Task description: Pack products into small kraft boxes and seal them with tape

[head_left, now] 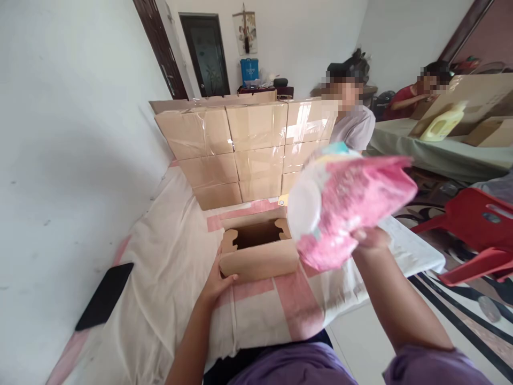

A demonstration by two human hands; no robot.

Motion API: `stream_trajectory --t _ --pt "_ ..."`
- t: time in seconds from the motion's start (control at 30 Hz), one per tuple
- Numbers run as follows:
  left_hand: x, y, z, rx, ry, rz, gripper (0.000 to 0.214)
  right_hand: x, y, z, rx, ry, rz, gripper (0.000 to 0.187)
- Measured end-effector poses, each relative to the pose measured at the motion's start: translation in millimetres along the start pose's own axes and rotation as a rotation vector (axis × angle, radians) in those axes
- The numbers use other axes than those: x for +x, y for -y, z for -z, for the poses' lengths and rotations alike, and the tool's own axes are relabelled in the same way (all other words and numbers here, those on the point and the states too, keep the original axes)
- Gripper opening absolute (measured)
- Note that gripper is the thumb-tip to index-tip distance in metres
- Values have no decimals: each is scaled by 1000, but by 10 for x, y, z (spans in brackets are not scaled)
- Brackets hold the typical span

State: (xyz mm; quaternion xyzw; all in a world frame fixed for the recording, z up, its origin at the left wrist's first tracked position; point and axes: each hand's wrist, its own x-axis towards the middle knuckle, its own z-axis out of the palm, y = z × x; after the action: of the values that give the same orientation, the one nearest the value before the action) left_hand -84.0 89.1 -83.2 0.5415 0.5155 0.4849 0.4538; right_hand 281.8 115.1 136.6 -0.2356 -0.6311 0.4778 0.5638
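My left hand [219, 275] grips the near left corner of an open cardboard box [258, 260], thumb on the front wall and fingers along its left side. The box stands on the cloth with its end flaps raised, and its inside is dark. My right hand [371, 238] is closed on the lower edge of a pink wipes pack [352, 198] with a round white lid [304, 206]. The pack hangs tilted in the air, to the right of the box and above it, slightly blurred. It hides part of the stacked cartons.
Taped cartons [256, 128] form a wall behind the box. A black phone-like slab [105, 297] lies by the left wall. A red plastic chair [476, 224] stands right. One person [355, 125] sits behind the cartons; another [404, 101] sits near a yellow bottle [444, 123].
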Motion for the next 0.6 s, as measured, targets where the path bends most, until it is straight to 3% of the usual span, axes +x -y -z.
stream_trajectory --t 0.07,0.13,0.23,0.3,0.43,0.6 --pt "1 -66 -8 -3 4 -74 118 313 47 -223 34 -133 83 74" --pt "3 -219 -13 72 -28 -278 120 580 14 -422 38 -157 136 88" --pt "-20 -571 -23 374 -129 -665 82 805 -124 -595 52 -74 142 96" --pt "-58 -803 -37 555 -136 -828 52 838 -208 -645 68 -16 119 95" --pt "-140 -1053 -78 701 19 -958 18 754 -262 -711 88 65 39 90" --pt "-181 -1128 -167 791 195 -1006 10 620 -317 -806 70 96 27 89"
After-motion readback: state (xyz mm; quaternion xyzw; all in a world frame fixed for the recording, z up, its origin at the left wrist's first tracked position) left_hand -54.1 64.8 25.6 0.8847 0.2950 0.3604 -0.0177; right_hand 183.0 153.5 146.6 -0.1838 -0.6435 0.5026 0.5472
